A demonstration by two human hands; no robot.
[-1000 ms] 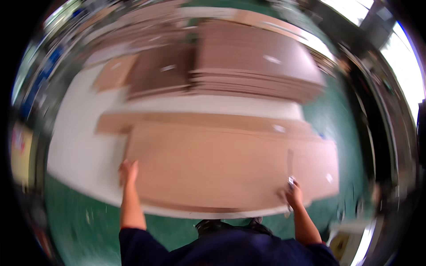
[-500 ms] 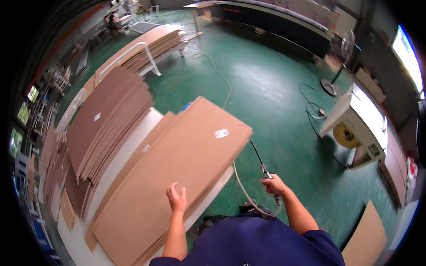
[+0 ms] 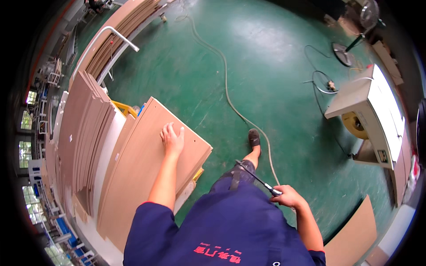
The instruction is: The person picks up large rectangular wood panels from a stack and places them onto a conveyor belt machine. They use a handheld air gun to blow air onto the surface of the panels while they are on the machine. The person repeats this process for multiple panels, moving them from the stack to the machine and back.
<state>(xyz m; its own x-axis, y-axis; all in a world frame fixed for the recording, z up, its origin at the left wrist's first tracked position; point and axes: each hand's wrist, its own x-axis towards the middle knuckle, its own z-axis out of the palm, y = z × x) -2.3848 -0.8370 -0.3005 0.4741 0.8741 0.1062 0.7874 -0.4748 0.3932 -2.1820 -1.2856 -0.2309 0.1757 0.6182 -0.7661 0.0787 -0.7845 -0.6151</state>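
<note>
My left hand [image 3: 172,141] lies with its fingers spread on the top tan board [image 3: 142,177] of a stack, near the board's far end. The label seen there earlier is not visible, and my hand covers that area. At my right side, my right hand [image 3: 288,196] is closed round an air blow gun [image 3: 276,192]. Its thin dark nozzle points forward and left, across the front of my body. A pale air hose [image 3: 228,91] runs over the floor toward that hand; the join to the gun is hidden.
Brown boards [image 3: 84,133] lean in a pile to the left, with a white tubular rail [image 3: 111,31] beyond. At the right are a white machine [image 3: 355,102], a standing fan [image 3: 348,53] and a loose board [image 3: 353,228]. My shoe [image 3: 254,138] rests beside the hose on the green floor.
My left hand has moved forward along the board and come down on it. The blow gun's nozzle has swung left, and my view has tipped downward. One foot now shows.
</note>
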